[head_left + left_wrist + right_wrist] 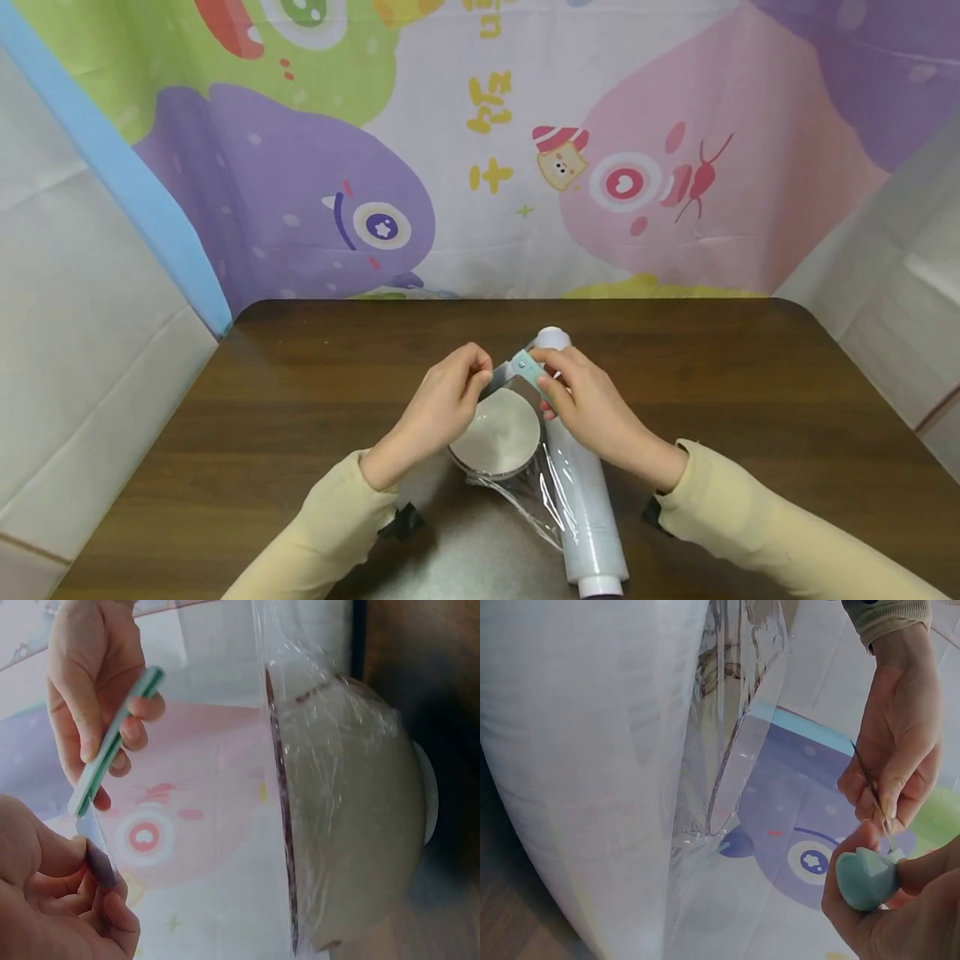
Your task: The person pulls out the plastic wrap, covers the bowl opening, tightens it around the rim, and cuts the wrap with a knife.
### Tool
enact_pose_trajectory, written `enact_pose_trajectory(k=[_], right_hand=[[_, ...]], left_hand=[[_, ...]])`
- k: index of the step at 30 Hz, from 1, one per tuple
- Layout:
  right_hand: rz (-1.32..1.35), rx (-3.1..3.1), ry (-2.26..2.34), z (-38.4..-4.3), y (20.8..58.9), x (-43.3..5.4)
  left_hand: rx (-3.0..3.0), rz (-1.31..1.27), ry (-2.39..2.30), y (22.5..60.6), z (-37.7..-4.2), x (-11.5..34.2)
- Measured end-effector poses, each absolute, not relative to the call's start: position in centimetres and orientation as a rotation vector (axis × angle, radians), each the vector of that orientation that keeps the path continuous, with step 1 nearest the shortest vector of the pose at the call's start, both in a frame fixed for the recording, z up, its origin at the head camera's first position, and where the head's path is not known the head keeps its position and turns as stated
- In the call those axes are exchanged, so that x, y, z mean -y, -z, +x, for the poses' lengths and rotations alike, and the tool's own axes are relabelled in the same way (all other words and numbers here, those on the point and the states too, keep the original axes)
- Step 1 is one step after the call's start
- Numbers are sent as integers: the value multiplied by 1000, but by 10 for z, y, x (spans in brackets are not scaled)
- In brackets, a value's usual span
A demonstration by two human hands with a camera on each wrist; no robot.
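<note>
Brown tabletop [262,417], bowl [498,437] apparently under clear film [528,496].

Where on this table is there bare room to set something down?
The table looks bare left of the left hand, right of the right hand, and along its back edge before the patterned curtain. It is crowded centrally: bowl and film roll close together, the knife held nearby.

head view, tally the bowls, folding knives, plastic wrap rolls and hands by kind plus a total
Bowl: 1
Folding knife: 1
Plastic wrap roll: 1
Hands: 2 (left hand, right hand)
Total: 5
</note>
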State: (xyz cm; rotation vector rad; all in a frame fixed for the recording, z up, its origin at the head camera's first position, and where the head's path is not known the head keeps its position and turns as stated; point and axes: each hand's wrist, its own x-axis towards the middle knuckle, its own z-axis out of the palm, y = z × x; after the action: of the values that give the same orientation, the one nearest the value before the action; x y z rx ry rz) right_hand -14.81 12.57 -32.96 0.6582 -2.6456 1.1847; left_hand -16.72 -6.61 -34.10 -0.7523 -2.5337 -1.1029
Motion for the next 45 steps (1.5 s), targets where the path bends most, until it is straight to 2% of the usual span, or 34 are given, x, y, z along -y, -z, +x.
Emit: enact_pose_trajectory(k=[27, 45], right_hand=[[850, 2704, -714, -147, 323, -129], [1052, 2793, -620, -154, 324, -142]], left_hand=[[2688, -885, 810, 325, -169, 72], [2649, -1132, 578, 320, -183, 67]])
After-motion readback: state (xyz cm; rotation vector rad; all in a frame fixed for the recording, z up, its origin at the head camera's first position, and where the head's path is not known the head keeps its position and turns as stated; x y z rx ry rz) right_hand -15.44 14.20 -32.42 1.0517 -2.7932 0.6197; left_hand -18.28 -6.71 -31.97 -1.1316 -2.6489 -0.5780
